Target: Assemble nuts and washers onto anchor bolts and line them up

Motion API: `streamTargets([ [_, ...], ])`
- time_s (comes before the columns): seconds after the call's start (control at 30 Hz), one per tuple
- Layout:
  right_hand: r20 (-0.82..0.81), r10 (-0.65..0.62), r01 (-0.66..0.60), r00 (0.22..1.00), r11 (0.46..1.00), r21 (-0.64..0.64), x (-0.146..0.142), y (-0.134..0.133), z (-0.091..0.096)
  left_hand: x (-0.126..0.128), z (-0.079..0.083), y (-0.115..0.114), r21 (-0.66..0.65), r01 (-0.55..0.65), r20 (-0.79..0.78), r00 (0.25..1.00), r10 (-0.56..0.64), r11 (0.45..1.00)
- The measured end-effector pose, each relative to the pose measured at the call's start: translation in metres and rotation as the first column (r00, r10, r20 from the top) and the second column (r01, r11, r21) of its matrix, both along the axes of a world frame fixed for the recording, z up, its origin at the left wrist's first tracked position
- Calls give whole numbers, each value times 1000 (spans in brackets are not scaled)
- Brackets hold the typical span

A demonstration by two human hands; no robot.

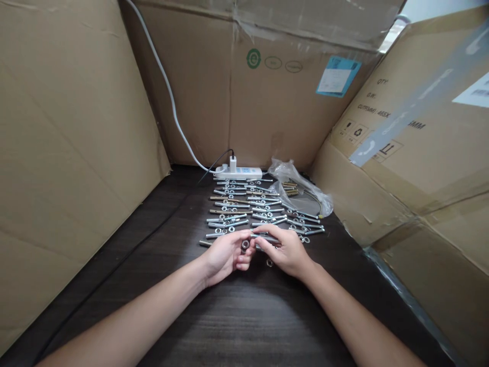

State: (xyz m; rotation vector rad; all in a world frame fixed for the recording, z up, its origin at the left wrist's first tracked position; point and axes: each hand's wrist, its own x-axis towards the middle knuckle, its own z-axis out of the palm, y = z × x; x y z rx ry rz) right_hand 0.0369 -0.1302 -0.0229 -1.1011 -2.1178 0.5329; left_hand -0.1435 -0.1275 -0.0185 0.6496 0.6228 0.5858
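My left hand (229,257) is raised over the dark table, palm up and fingers curled, with a hex nut (245,245) resting in its fingers. Thumb and forefinger of my right hand (284,250) close around a thin metal bolt (267,237), partly covered by the fingers. Both sets of fingertips meet near the bolt's left end. Under my right hand another nut (269,263) lies on the table. Just beyond my hands, rows of bolts (231,205) lie with washers (231,229) and nuts among them; my hands hide the nearest pieces.
A white power strip (248,173) with a plugged-in adapter stands behind the rows. A clear plastic bag (305,188) with brass-coloured pieces lies at the back right. A black cable (153,227) crosses the table's left side. Cardboard boxes (275,112) wall in the back and both sides.
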Motion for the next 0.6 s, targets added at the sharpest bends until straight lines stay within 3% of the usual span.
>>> streamTargets([
  [0.13, 27, 15, -14, 1000, 999, -36, 0, -3, 5, -1, 2, -2, 56, 18, 13, 1000, -18, 998],
  [0.27, 211, -28, 33, 977, 999, -19, -1, -6, 11, 0, 3, -5, 133, 84, -78, 994, -74, 988],
  [0.37, 312, 15, -9, 950, 1000, -20, -5, -9, 16, 1, 1, -6, 193, 138, -172, 980, -105, 971],
  [0.53, 352, 58, -57, 934, 998, -12, -9, -16, 19, 5, -1, -5, 312, 109, -275, 961, -21, 944],
  [0.6, 356, 57, -62, 933, 998, 2, -10, -17, 19, 7, -2, -3, 447, 131, -345, 938, 36, 885],
])
